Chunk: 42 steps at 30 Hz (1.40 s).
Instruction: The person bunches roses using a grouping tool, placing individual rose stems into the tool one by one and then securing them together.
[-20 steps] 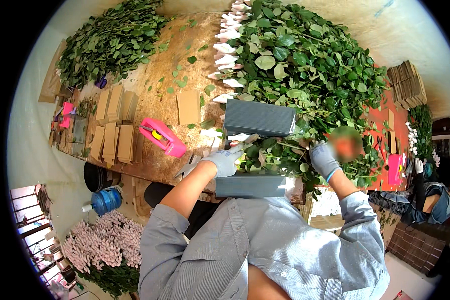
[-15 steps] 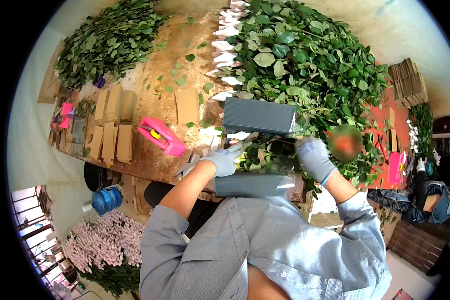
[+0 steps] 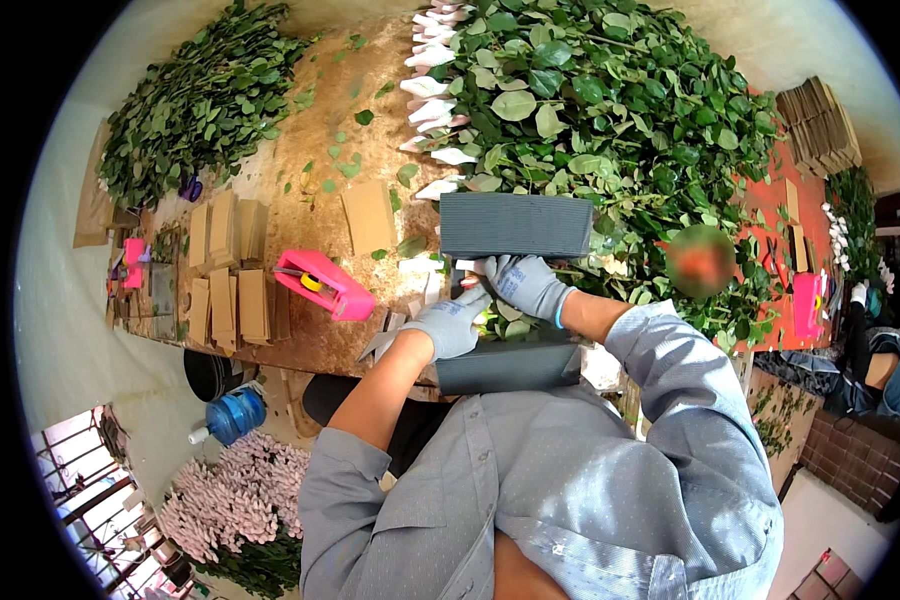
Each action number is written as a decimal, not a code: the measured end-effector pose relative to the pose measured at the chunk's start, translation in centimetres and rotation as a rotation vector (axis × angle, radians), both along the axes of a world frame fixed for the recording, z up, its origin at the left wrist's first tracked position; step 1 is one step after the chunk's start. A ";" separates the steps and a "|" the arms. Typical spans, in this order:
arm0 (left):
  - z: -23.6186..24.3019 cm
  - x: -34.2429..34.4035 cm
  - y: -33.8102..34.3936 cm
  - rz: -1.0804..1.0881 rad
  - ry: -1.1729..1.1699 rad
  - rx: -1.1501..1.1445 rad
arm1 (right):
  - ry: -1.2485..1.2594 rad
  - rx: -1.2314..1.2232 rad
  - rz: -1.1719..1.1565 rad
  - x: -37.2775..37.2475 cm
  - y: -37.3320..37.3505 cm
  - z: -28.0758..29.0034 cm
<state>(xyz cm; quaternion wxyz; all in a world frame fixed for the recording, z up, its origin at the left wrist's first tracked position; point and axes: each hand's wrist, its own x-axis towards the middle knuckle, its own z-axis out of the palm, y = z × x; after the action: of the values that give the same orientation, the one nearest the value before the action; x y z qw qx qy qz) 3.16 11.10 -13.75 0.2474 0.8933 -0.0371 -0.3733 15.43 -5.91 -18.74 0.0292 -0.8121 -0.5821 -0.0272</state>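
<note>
Between two dark ribbed blocks, my gloved hands are close together over leafy green stems. My left hand, in a grey glove, lies at the flower-head end, its fingers closed; what they hold is hidden. My right hand has its fingers bent down onto a pale wrapped flower head just beyond the left fingertips. The far block stands behind both hands. Nearer my body is the other block. Something small and red shows beside the left fingertips.
A big heap of leafy stems with pale wrapped heads covers the table's far side. On the left are a pink tape dispenser, cardboard pieces and another leafy pile. A blue water bottle and pale flowers are below.
My right hand has moved left from the stems to the flower heads, beside my left hand. The left hand stays nearly in place. The view has shifted slightly.
</note>
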 end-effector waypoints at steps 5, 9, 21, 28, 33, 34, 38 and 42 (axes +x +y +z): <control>1.1 0.5 -0.2 -0.004 0.020 0.001 | -0.030 0.115 0.036 0.2 -0.5 -1.0; 0.3 0.2 0.0 0.007 0.005 -0.011 | -0.062 0.086 0.076 0.3 -0.2 -0.9; 0.5 -0.2 0.1 0.049 -0.077 -0.042 | -0.126 0.107 0.131 0.2 0.5 -0.9; -1.2 0.5 1.3 0.220 -0.662 0.051 | -0.086 0.049 0.103 0.2 0.2 -1.6; -4.8 2.6 2.8 0.080 -0.621 0.357 | -0.072 0.050 0.084 0.2 0.0 -1.6; -5.6 2.8 2.9 0.050 -0.639 0.395 | -0.096 0.054 0.092 0.2 0.1 -1.6; -6.8 2.8 2.9 -0.011 -0.767 0.476 | -0.100 0.084 0.100 0.4 0.2 -2.3; -5.4 2.5 4.4 -0.003 -0.505 0.625 | -0.123 0.091 0.111 0.4 0.3 -2.9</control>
<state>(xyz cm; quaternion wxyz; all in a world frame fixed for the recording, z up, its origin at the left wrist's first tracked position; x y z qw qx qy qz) 5.65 15.53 -19.18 -0.0537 0.9891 0.0172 -0.1357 15.79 -5.62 -21.69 0.0316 -0.7731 -0.6253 -0.1019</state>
